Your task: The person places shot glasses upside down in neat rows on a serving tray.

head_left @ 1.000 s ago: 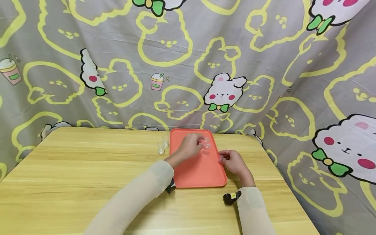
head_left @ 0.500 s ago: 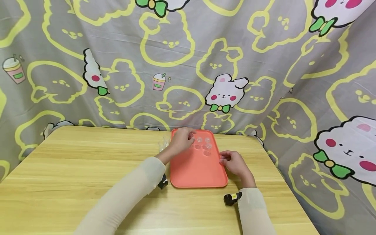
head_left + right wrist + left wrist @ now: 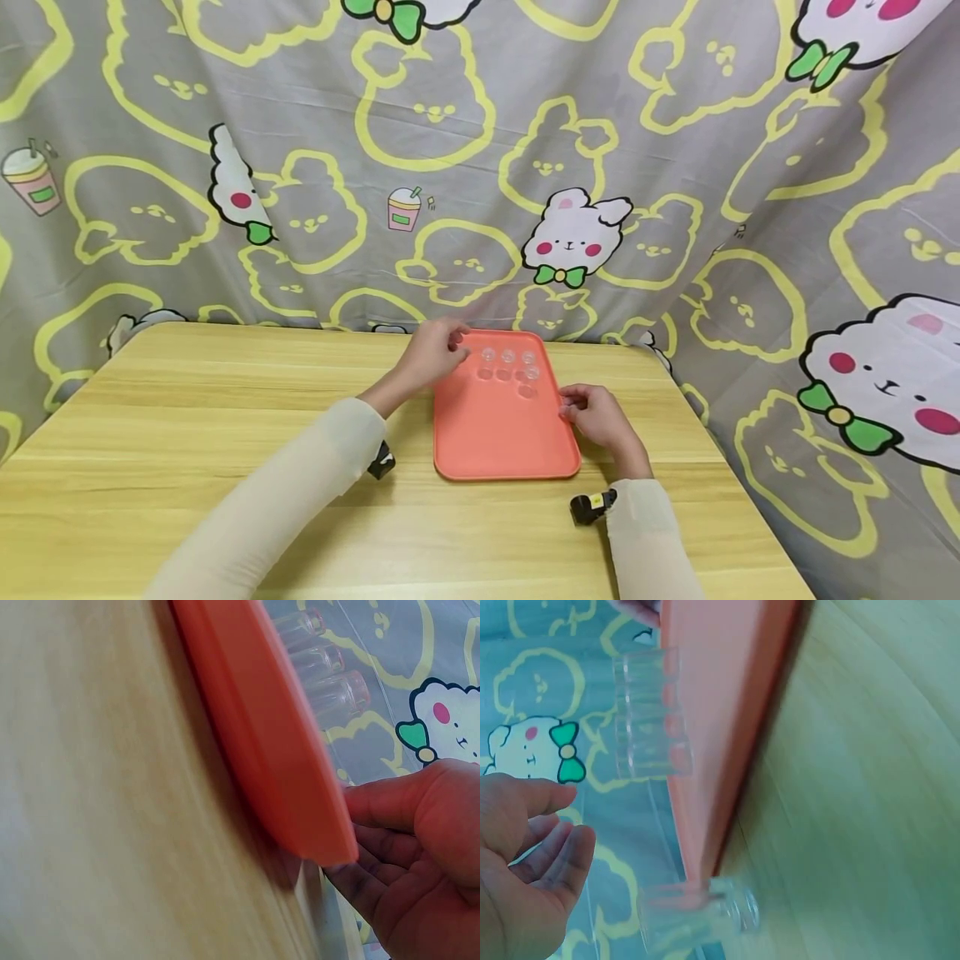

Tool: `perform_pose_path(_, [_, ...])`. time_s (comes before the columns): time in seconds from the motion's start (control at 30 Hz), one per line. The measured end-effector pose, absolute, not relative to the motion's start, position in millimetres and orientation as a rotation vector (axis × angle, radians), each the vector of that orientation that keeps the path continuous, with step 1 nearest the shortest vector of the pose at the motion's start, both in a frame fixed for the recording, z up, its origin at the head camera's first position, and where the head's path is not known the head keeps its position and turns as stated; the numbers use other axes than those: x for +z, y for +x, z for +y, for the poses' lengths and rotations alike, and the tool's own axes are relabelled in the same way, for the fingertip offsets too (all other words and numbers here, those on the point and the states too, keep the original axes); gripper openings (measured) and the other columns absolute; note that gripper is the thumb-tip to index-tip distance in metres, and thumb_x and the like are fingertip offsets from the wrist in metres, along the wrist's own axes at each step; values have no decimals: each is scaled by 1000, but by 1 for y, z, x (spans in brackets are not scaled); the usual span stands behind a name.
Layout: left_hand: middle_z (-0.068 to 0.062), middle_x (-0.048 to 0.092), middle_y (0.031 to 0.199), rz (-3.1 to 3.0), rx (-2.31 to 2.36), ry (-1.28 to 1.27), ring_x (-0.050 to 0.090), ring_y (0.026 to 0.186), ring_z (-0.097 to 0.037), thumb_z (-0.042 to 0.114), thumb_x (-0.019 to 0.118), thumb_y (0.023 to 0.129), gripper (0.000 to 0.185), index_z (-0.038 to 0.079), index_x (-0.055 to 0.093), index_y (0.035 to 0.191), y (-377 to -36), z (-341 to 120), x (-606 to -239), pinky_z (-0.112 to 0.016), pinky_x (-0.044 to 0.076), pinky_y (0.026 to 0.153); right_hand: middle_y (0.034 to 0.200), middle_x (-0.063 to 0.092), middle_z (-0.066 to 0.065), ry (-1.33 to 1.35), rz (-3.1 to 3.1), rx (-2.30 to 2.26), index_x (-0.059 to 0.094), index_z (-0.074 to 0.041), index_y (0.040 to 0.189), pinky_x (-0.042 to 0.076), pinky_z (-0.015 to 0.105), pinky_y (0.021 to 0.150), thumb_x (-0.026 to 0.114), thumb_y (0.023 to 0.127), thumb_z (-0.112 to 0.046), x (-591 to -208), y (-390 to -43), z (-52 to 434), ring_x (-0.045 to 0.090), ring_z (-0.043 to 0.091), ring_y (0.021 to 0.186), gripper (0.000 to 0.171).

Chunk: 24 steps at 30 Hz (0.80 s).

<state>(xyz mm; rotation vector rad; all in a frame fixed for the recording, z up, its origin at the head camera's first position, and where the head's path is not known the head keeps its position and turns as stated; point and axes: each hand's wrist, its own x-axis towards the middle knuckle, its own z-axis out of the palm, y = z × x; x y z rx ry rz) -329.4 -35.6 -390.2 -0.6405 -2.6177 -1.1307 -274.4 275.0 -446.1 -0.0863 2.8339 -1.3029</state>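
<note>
The left hand (image 3: pixel 431 350) hung over the far left corner of the orange tray (image 3: pixel 498 437), fingers (image 3: pixel 551 851) loosely extended and holding nothing. Just beside it, in the left wrist view, one small clear cup (image 3: pixel 697 919) stood on the surface (image 3: pixel 225 392) against the tray's outer edge; the head view hid this cup behind the hand. The right hand (image 3: pixel 596 414) rested at the tray's right rim, fingers (image 3: pixel 390 806) curled against the edge; whether they actually clamped the rim could not be told. Four further clear cups (image 3: pixel 507 357) stood upright on the far end of the tray, three in a row and one (image 3: pixel 532 373) just nearer, at the right. The tray lay flat on the wooden surface. Both forearms wore pale sleeves (image 3: pixel 300 492). A grey cloth (image 3: pixel 480 150) printed with yellow outlines and white rabbits hung behind the surface.
</note>
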Motion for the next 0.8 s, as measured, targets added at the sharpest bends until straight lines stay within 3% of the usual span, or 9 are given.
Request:
perform_pose_path(0.2, [-10,70,104,-2624,-1079,-672,65,92,-23,12,76,91,30,3,72,120,-327,-55,-393,-38,56,81,102,70,12,-83,2828,-1311,66,7,126,58,32,76,66,97,3,-445,-274,274,65,21,89,29])
perform_pose_path(0.8, [-15,69,106,-2632,-929,-719,64,97,-31,20,78,90,35,1,72,118,-314,-101,-406,-45,54,84,102,71,12,-80,2828,-1299,66,7,125,57,31,76,66,97,2,-445,-276,275,65,22,90,29])
